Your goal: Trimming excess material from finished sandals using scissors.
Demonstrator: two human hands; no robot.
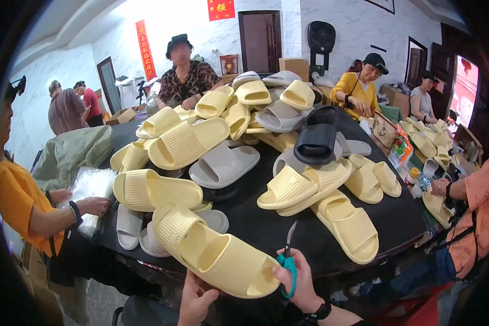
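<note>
A big, dark tabletop [266, 228] fills the middle. It is round at the near edge. On it lies a heap of slippers [239, 125], most of them yellow, some grey. 1 black slipper [316, 138] sits on top near the middle. People sit around the far and side edges. A person in an orange shirt [16, 206] is at the left, with a hand on a pile of clear bags [92, 185]. Behind the bags is a grey-green sack [70, 152].

Close to the near edge is 1 yellow slipper [217, 252]. It is tipped up, with its heel end over the edge of the tabletop and its toe end resting by the pile. The left hand [195, 301] is under the heel end and holds it from below. Its grip is curled on the sole.

The right hand [299, 282] is just right of that slipper. Its thumb touches the heel rim. Its grip is closed around small scissors [288, 261] with teal handles. The blades point up and look nearly closed. They stand just beside the slipper and do not touch it. A black band [321, 312] is on the right wrist.
</note>
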